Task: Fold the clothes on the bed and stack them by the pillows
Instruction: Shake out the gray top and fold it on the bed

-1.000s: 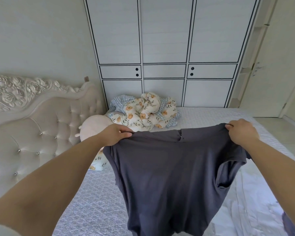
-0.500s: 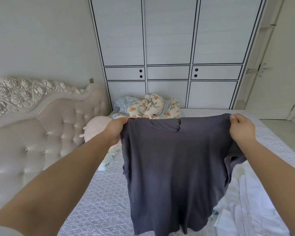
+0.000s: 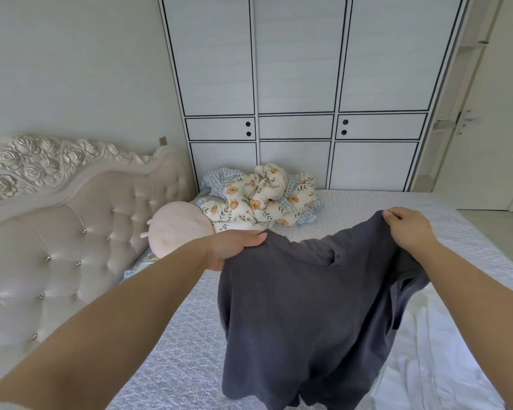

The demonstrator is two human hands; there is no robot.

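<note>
Over the bed, nearest the camera: the dark grey T-shirt point(image 3: 302, 315) hangs from both hands, its hem trailing low above the bed point(image 3: 172, 344).
Left hand point(image 3: 234, 247): fingers curled round the shirt's left shoulder, on the headboard side.
Right hand point(image 3: 409, 229): pinches the other shoulder, farther from the headboard.
Change: half a second ago the shirt was held high and taut; now both hands have dropped and the neckline sags between them, the cloth tipping toward the bed.
Meaning: I judge the shirt is being laid flat for folding; no fold made yet.
Beside the shirt, away from the headboard: white cloth point(image 3: 427, 365) lies rumpled.
Farther, by the headboard point(image 3: 71, 226): a round pink plush pillow point(image 3: 175, 229), and past it a floral quilt point(image 3: 258, 202).
</note>
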